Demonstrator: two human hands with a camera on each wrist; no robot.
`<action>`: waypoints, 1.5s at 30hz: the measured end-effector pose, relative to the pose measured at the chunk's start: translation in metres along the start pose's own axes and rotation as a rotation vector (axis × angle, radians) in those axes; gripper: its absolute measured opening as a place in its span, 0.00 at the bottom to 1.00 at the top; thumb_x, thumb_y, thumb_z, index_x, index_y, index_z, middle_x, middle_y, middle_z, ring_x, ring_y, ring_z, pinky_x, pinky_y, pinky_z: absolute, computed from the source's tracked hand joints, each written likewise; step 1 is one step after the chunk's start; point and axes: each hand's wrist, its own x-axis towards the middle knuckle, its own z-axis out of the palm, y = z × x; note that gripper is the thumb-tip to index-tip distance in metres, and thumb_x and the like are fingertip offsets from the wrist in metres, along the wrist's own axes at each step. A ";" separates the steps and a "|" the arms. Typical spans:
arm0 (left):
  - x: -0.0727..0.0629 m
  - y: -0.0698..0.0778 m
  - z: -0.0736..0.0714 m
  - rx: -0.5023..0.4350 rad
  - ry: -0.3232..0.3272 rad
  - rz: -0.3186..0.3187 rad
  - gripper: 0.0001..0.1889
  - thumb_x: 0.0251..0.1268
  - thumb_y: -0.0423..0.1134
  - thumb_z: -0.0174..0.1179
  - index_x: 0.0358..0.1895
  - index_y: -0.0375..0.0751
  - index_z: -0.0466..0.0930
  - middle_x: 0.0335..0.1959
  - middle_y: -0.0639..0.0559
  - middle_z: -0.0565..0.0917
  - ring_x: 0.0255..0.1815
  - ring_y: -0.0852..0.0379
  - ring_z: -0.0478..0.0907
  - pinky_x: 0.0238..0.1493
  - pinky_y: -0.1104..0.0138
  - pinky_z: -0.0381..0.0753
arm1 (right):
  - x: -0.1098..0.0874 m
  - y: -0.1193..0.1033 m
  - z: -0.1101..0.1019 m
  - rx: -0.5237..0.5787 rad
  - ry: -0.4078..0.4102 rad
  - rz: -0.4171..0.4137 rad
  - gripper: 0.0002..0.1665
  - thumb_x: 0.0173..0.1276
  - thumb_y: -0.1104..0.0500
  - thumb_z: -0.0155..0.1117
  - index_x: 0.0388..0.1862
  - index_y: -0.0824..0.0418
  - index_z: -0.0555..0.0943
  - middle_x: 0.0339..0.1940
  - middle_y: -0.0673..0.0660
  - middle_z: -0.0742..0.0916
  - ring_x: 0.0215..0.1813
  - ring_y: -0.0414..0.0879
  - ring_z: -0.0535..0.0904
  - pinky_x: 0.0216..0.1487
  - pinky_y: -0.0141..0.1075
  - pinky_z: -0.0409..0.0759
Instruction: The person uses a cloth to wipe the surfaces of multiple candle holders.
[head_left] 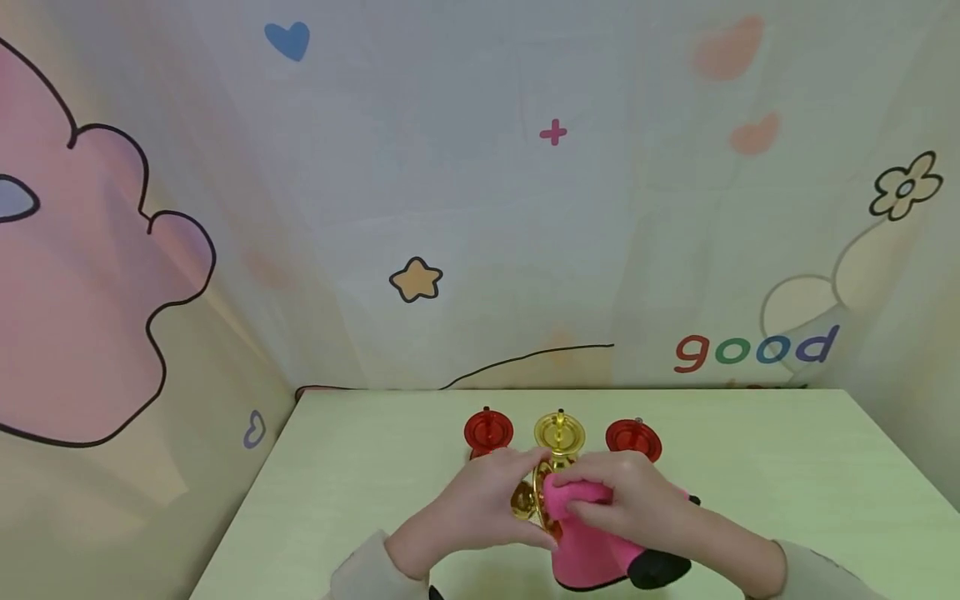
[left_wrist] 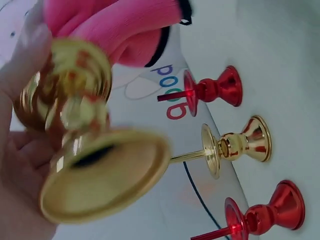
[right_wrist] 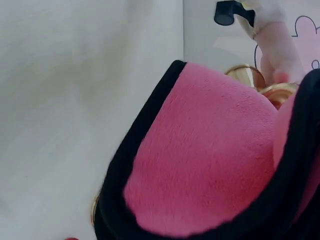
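My left hand [head_left: 483,504] holds a shiny gold candlestick [head_left: 522,500] tipped on its side, thumb and fingers around its dish. In the left wrist view the flared base of that gold candlestick [left_wrist: 107,180] faces the camera. My right hand [head_left: 633,492] pinches a pink cloth with black edging [head_left: 588,554] and presses it against the dish, and the rest of the cloth hangs below. The pink cloth [right_wrist: 205,155] fills much of the right wrist view and hides the right fingers there.
Beyond the hands, a red candlestick [head_left: 488,430], another gold candlestick [head_left: 559,433] and a second red candlestick [head_left: 634,438] stand upright in a row on the pale table [head_left: 360,467]. Behind the table hangs a printed curtain [head_left: 480,200].
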 end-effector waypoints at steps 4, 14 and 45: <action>-0.002 0.005 0.008 0.332 0.214 0.109 0.47 0.35 0.65 0.63 0.59 0.37 0.65 0.53 0.50 0.77 0.55 0.59 0.73 0.57 0.64 0.70 | 0.000 0.000 -0.002 0.090 -0.046 0.302 0.11 0.55 0.58 0.64 0.39 0.56 0.82 0.32 0.49 0.85 0.32 0.32 0.74 0.27 0.25 0.77; 0.001 0.000 -0.002 0.008 -0.038 -0.062 0.47 0.34 0.66 0.63 0.61 0.44 0.63 0.45 0.58 0.79 0.39 0.66 0.73 0.42 0.73 0.73 | -0.003 0.001 0.001 0.088 -0.065 0.224 0.10 0.55 0.58 0.65 0.38 0.53 0.82 0.31 0.46 0.85 0.31 0.31 0.73 0.26 0.26 0.76; 0.002 0.008 0.058 -0.328 0.569 -0.274 0.43 0.37 0.56 0.67 0.60 0.38 0.65 0.52 0.47 0.77 0.49 0.56 0.75 0.43 0.69 0.79 | -0.002 0.026 0.000 0.210 0.122 0.590 0.20 0.60 0.54 0.59 0.51 0.56 0.70 0.41 0.60 0.82 0.32 0.41 0.79 0.30 0.27 0.79</action>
